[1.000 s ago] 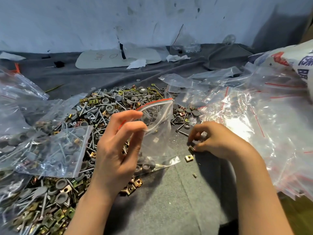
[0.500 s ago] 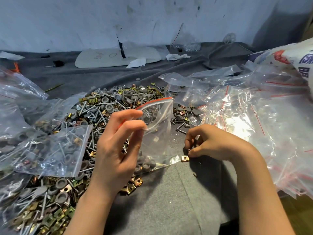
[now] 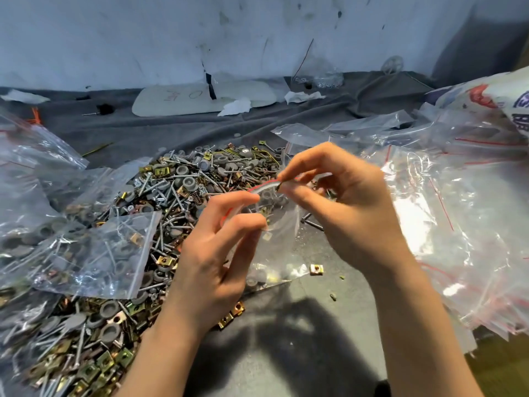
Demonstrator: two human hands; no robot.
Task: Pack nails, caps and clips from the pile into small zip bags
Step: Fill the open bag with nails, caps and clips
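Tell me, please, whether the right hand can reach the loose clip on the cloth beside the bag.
Probably yes: the clip lies uncovered on the cloth close to the right hand. That hand is pinching a small piece at the mouth of the zip bag, so it should drop that first.

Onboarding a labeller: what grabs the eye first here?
Centre frame, the left hand holds a small zip bag open while the right hand pinches a small dark piece at its red-striped mouth. Behind and left spreads the pile of nails, caps and clips; filled bags lie on its left, a heap of empty zip bags at right.
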